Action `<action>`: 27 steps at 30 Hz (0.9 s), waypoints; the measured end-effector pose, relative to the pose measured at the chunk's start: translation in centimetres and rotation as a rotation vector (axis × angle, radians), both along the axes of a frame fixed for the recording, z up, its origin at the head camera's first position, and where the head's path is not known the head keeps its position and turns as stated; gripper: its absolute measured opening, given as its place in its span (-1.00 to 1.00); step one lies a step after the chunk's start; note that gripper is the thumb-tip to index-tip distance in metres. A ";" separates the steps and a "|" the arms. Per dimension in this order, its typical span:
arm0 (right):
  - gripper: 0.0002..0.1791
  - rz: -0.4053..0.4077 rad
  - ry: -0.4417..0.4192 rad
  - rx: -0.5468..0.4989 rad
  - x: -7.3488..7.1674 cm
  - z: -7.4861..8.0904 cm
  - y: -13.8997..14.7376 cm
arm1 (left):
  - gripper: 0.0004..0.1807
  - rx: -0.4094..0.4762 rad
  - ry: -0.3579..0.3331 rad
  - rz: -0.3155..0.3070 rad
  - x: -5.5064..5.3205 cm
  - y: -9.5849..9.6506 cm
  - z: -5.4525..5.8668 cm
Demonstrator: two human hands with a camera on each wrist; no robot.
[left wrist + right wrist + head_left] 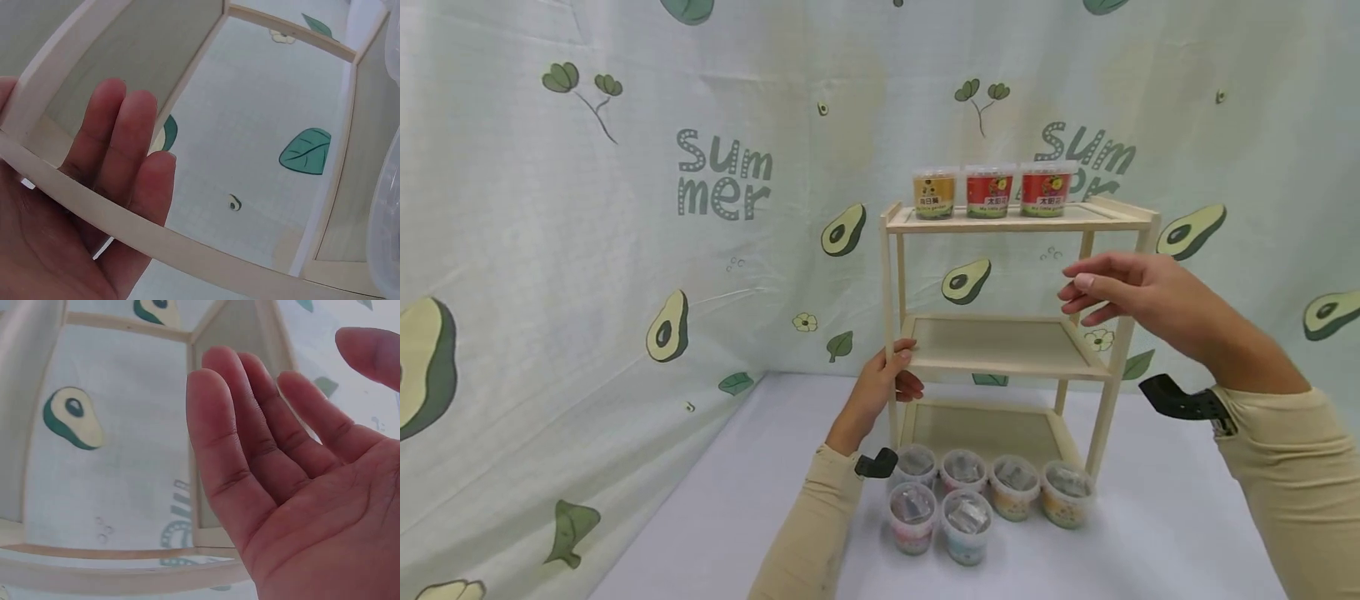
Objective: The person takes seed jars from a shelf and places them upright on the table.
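Observation:
A pale wooden three-tier shelf [992, 367] stands on the table. My left hand [878, 382] grips its front left post, and in the left wrist view the fingers [134, 134] reach past the post into the shelf. My right hand [1131, 292] hangs in the air by the front right post, its fingers loosely extended and holding nothing. On the top tier stand three lidded plastic cups in a row: a yellow-labelled cup [934, 196], a red-labelled cup [988, 193] and another red-labelled cup [1045, 192] at the right.
Several more lidded cups stand on the white table [715, 500] at the shelf's foot, among them a pink cup [913, 525], a blue cup [967, 533] and an orange cup [1067, 500]. A curtain [625, 250] with avocado prints hangs behind and to the left.

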State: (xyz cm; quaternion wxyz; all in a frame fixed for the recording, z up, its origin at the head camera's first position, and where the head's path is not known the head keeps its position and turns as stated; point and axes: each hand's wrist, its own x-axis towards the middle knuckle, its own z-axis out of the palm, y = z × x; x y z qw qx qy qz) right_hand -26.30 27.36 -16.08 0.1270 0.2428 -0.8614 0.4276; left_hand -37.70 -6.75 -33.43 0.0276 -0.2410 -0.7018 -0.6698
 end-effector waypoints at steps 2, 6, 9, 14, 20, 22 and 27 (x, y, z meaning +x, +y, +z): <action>-0.63 0.005 0.025 -0.005 -0.1 1.4 -0.2 | -0.48 0.003 0.009 0.004 0.0 -0.1 0.0; -0.66 0.023 0.074 -0.051 -0.4 3.6 -0.3 | -0.48 0.013 0.020 0.012 -0.3 -0.1 0.1; -0.67 0.029 0.101 -0.138 -0.5 4.7 -0.1 | -0.47 0.017 0.013 0.008 -0.3 0.0 0.0; -0.70 0.049 0.113 -0.287 -0.9 6.0 -0.3 | -0.45 0.008 0.004 0.009 0.1 -0.2 -0.2; -0.62 0.006 0.076 -0.306 -1.8 7.4 -0.6 | -0.48 0.009 0.005 0.054 0.3 -0.6 -0.3; -0.60 -0.042 0.048 -0.320 -2.1 8.1 -0.6 | -0.47 0.015 0.004 0.047 0.1 -0.5 -0.4; -0.59 -0.171 -0.028 -0.314 -2.9 9.8 -0.3 | -0.45 0.028 -0.003 0.033 -0.2 0.1 -0.6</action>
